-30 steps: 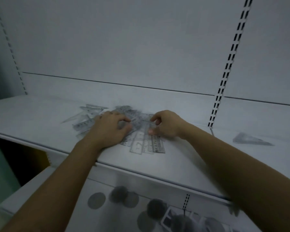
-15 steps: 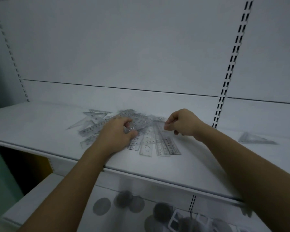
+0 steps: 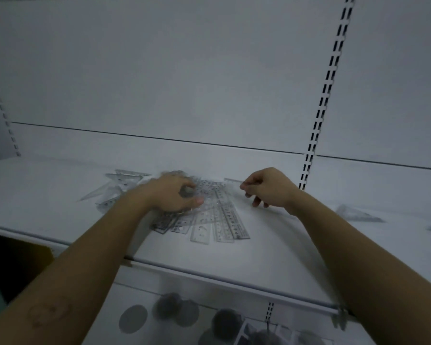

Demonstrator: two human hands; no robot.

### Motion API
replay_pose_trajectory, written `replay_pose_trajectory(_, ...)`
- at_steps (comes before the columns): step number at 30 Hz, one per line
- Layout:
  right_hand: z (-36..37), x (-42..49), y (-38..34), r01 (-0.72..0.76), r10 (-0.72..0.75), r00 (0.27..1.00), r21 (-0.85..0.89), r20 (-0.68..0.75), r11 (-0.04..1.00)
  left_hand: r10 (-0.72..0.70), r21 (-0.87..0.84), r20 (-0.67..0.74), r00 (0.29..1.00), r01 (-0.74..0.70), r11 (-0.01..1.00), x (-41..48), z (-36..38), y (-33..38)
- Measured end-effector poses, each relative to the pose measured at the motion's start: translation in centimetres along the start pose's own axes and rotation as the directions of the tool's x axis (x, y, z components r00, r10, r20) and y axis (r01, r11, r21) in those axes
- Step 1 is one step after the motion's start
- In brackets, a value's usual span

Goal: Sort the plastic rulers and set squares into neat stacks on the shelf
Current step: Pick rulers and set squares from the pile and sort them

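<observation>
Clear plastic rulers (image 3: 217,220) lie fanned on a white shelf (image 3: 60,207). The left hand (image 3: 172,195) rests on them with its fingers curled, but blur hides whether it grips. The right hand (image 3: 269,188) pinches one ruler (image 3: 232,181) by its end. A set square (image 3: 358,214) lies well apart on the right.

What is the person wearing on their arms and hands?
No gloves and no sleeves in view: the left hand, right hand and both forearms are bare. No watch or bracelet shows. The left forearm has a faint drawn mark.
</observation>
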State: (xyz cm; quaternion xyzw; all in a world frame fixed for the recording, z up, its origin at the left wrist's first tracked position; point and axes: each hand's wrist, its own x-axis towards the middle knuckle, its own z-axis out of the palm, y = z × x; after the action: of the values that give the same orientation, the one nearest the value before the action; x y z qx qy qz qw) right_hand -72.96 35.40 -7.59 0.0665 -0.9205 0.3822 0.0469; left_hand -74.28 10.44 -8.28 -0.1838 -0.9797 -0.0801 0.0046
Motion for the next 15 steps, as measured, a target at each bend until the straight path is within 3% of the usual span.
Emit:
replay_pose_trajectory(2, 0.2, 0.1, 0.1, 0.014, -0.014, 1.0, 0.03, -0.017, 0.999, 0.008, -0.012, 0.008, 1.0, -0.008, 1.0, 0.9, -0.9, -0.6)
replay_pose_trajectory(6, 0.3, 0.2, 0.3, 0.0, 0.005, 0.999, 0.116, -0.037, 0.993, 0.009, 0.157, 0.103, 0.995, -0.025, 0.987, 3.0, -1.5, -1.9)
replay_pose_trajectory(8, 0.1, 0.3, 0.5, -0.018, 0.025, 0.999, 0.18, -0.035, 0.983, 0.027, 0.139, 0.115, 0.993, -0.043, 0.989, 3.5, -1.3, -1.8)
replay_pose_trajectory(12, -0.7, 0.3, 0.7, -0.029, 0.035, 0.999, 0.268, -0.014, 0.963, 0.044, 0.145, -0.065, 0.997, -0.035, 0.989, 3.8, -1.8, -1.4)
replay_pose_trajectory(15, -2.1, 0.4, 1.0, -0.025, 0.03, 1.0, 0.327, -0.009, 0.945, 0.083, -0.039, -0.258, 0.963, -0.096, 0.995, 3.6, -2.2, -0.4)
